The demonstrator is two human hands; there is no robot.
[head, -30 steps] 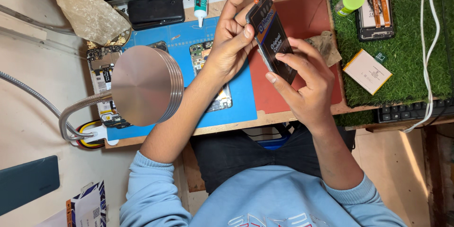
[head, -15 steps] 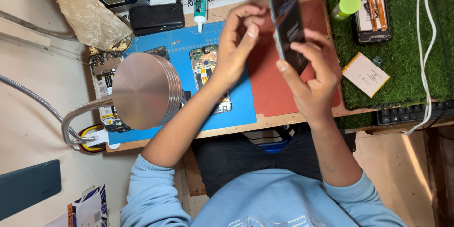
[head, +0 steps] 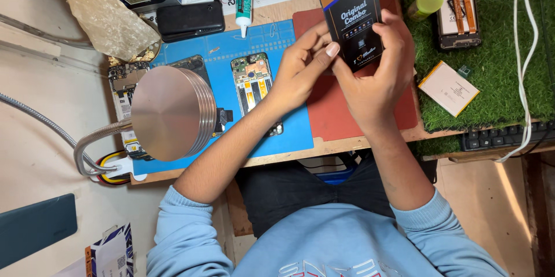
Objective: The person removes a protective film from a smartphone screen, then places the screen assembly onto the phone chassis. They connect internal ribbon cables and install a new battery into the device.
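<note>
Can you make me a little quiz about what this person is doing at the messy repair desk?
1. True or false: both the left hand and the right hand hold the flat black rectangular package with the orange stripe.
2. What lies on the blue work mat under the left forearm? A) an opened phone with its insides showing B) a banana C) a hammer
3. Fill in: the small yellow-green capped bottle rests on the green ____ mat.

Key:
1. True
2. A
3. grass-like
</note>
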